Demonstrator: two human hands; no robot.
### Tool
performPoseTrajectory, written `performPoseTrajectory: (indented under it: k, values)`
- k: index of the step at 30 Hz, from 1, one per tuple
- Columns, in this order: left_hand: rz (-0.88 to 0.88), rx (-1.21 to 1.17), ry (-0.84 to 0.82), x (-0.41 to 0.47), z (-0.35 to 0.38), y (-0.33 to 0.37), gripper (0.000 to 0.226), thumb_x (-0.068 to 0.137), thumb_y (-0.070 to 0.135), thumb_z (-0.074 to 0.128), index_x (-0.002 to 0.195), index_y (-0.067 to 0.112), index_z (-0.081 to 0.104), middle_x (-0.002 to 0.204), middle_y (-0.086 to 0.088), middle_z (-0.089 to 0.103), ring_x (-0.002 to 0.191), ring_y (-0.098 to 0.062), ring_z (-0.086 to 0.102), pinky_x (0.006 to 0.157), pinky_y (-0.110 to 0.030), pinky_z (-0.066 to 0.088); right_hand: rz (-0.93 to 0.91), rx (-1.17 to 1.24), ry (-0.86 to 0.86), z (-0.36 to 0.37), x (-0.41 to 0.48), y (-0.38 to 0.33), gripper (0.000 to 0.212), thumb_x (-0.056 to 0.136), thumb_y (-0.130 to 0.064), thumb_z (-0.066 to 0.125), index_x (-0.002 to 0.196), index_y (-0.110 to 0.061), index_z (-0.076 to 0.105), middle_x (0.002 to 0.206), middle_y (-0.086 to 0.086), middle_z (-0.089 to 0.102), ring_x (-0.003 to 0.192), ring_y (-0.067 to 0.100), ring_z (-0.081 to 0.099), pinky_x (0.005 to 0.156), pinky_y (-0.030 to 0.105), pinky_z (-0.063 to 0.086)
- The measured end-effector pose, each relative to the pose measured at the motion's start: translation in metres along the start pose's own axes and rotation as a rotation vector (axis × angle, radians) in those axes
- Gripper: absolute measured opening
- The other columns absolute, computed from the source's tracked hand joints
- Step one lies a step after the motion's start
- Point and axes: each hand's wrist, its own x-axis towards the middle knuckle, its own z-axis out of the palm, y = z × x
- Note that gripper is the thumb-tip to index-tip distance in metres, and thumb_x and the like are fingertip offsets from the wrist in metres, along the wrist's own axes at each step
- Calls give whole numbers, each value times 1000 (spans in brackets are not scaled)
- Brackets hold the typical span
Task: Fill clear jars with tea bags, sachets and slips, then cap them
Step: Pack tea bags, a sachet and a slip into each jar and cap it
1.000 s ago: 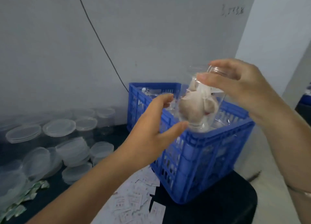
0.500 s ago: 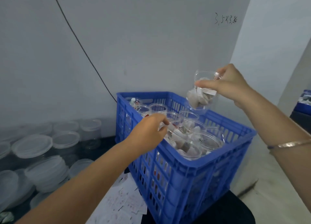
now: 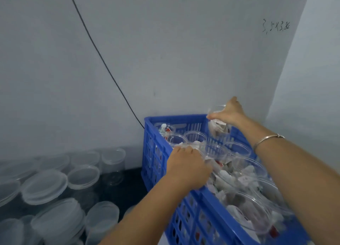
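Jar: the clear jar (image 3: 219, 128) hangs uncapped under our right hand (image 3: 229, 114), over the far corner of the blue crate (image 3: 152, 152).
Filling: white tea bags (image 3: 214, 131) and paper slips show through its wall (we cannot tell any sachets apart from them).
Right hand: fingers and thumb pinch the jar at its rim, wrist stretched away from us, a thin bracelet (image 3: 266, 139) on the forearm.
Left hand: (image 3: 187, 168) nearer to us, just inside the crate's left wall, fingers curled down among the open jars (image 3: 196, 139); we cannot tell what they grip, if anything.
Between the hands: more open jars standing close together, bags and slips inside them, none with a lid on that we can see.
Left of the left hand: clear lids (image 3: 46, 186) in loose stacks and rows on the dark top, well apart from the crate.
Done, as we judge it: the filling looks well advanced, for the held jar and most of the crate's jars hold their share.
Left, as we judge it: setting this jar down among the rest, then capping, which looks not yet begun.
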Motion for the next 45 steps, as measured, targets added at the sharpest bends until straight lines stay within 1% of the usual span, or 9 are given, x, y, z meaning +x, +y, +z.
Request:
performPoseTrajectory:
  k: [5,9,15,20,26,30,36,41,45]
  values:
    - [3,45,8,2,6,-2,56,100,47,26,129,7,51,131,-10,53,123,-25,44,114,-38,20,108,-28,-142,29,19,21,85,74,-34,85,135,1,39,125,14,53,96,19,53,67,29,45]
    - [10,75,5,3,6,-2,56,100,46,23,133,9,48,135,-8,51,128,-23,41,117,-37,14,132,-202,-388,43,25,35,41,75,-41,76,86,-13,49,100,8,52,66,17,50,52,26,36]
    - [15,61,11,3,8,-1,55,100,46,23,135,11,47,134,-6,51,127,-22,42,117,-37,14,216,-305,-508,31,33,44,53,93,-40,61,134,-11,44,116,13,55,75,21,63,52,28,40]
    - [9,43,11,1,6,-1,55,100,46,23,135,11,48,134,-6,51,127,-22,42,117,-37,12,167,-415,-535,32,33,45,27,101,-27,54,117,-5,57,79,9,62,56,18,59,44,20,41]
    - [4,12,9,1,7,-1,55,100,46,24,134,11,48,135,-7,51,128,-22,42,118,-38,12,215,-315,-502,28,32,45,42,101,-34,56,129,-4,46,91,16,69,44,17,63,29,17,39]
    - [9,-27,47,-1,9,-2,53,99,46,26,131,10,51,130,-6,53,124,-22,44,117,-38,14,235,-293,-462,21,30,40,49,102,-35,55,134,0,45,114,25,64,79,32,68,45,29,41]
    - [43,-171,92,-5,4,-4,51,96,47,38,126,10,55,127,-7,55,121,-23,46,112,-38,20,-129,-338,-180,14,6,-29,27,96,-22,60,85,2,63,98,23,65,89,32,59,71,30,41]
    - [-29,-984,295,-23,-1,-36,21,92,13,58,111,7,64,117,-9,64,94,-15,57,85,-23,43,-446,-231,-195,42,-61,-107,9,89,-19,66,92,-11,67,97,9,64,94,28,58,79,31,42]
    - [-258,-1148,609,-49,-10,-103,16,90,-4,50,100,-3,63,100,-17,67,83,-19,61,82,-32,51,-676,-187,-292,82,-117,-163,7,87,-21,67,92,-16,65,93,2,58,89,20,52,77,27,39]
